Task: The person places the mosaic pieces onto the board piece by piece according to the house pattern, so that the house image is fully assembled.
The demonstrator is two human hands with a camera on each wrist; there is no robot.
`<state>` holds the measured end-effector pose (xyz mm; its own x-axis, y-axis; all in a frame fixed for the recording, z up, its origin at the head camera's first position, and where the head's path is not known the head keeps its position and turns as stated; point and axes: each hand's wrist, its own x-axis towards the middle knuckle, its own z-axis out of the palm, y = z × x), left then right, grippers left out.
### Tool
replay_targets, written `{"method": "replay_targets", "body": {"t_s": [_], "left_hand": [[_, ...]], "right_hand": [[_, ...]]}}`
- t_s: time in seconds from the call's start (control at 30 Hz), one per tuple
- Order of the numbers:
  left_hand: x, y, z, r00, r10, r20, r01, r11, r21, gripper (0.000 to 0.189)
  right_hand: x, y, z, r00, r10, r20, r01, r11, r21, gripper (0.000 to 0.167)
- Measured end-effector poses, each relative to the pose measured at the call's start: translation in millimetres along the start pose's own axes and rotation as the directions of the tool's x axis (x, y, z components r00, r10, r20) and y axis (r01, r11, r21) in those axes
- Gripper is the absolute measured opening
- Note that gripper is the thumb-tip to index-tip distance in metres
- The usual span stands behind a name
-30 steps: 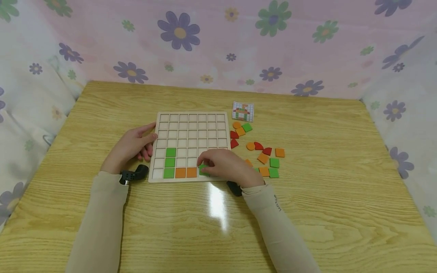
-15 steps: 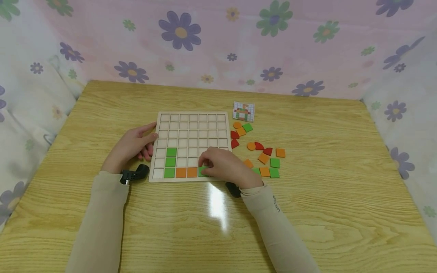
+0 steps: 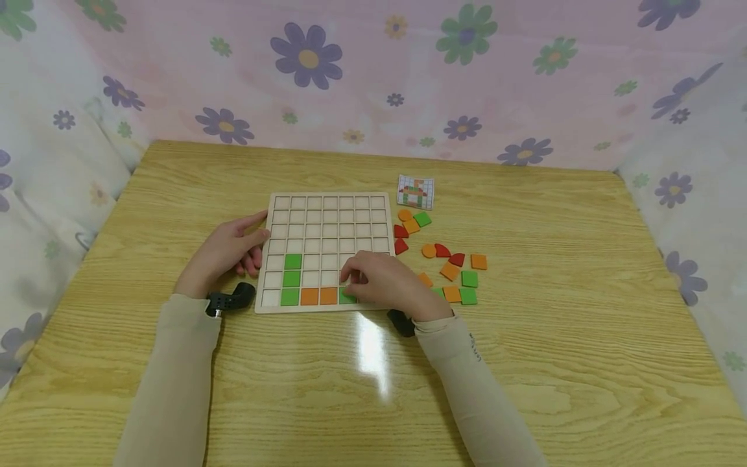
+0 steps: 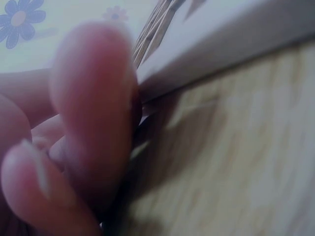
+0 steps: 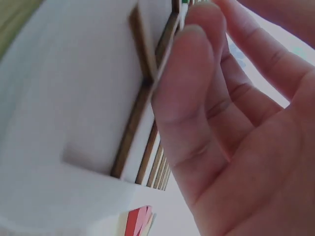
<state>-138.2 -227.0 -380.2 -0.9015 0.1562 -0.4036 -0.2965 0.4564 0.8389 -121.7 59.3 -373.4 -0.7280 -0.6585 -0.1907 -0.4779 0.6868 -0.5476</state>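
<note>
A square wooden grid board [image 3: 322,310] lies on the table, with green and orange square tiles in its lower left cells. My right hand [image 3: 382,280] is over the lower right part, fingers bent, its fingertips touching a green tile [image 3: 347,296]. That tile lies flat in the bottom row, right of two orange tiles [image 3: 318,296]; the hand partly covers it. In the right wrist view, the fingers [image 5: 189,73] come down close to the grid's ridges. My left hand [image 3: 224,250] rests at the board's left edge, thumb on the rim, other fingers loosely bent beside it.
Loose tiles lie right of the board: orange squares [image 3: 478,262], green squares [image 3: 469,279], red quarter-rounds [image 3: 442,250] and orange discs [image 3: 405,215]. A small printed pattern card [image 3: 415,192] lies behind them. A flowered curtain [image 3: 373,84] stands at the table's far edge.
The green tile under my right fingertips, slightly tilted a second ago, now lies flat in its cell. Both hands have stayed nearly in place.
</note>
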Motion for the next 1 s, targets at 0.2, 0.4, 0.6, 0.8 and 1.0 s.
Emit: {"method": "replay_targets", "body": {"t_s": [0.2, 0.4, 0.6, 0.8, 1.0], "left_hand": [[12.0, -17.1, -0.6, 1.0, 0.016, -0.011, -0.016, 1.0, -0.01, 0.058], [-2.1, 1.3, 0.8, 1.0, 0.015, -0.002, -0.015, 1.0, -0.005, 0.057], [-2.7, 2.4, -0.1, 1.0, 0.012, 0.0, -0.012, 1.0, -0.008, 0.056], [7.9, -15.1, -3.1, 1.0, 0.013, -0.006, -0.013, 1.0, -0.022, 0.058], [8.9, -19.2, -3.0, 1.0, 0.015, -0.001, -0.015, 0.999, -0.043, 0.058]], "right_hand": [[-5.1, -1, -8, 0.999, 0.041, -0.022, -0.041, 0.999, 0.006, 0.009], [-12.6, 9, -9, 0.993, 0.102, -0.066, -0.099, 0.994, 0.052, 0.009], [-25.7, 30, -11, 0.982, 0.153, -0.113, -0.14, 0.984, 0.112, 0.011], [-43.8, 46, -20, 0.974, 0.159, -0.16, -0.137, 0.981, 0.137, 0.014], [-66.7, 60, -32, 0.968, 0.2, -0.153, -0.17, 0.967, 0.187, 0.017]]}}
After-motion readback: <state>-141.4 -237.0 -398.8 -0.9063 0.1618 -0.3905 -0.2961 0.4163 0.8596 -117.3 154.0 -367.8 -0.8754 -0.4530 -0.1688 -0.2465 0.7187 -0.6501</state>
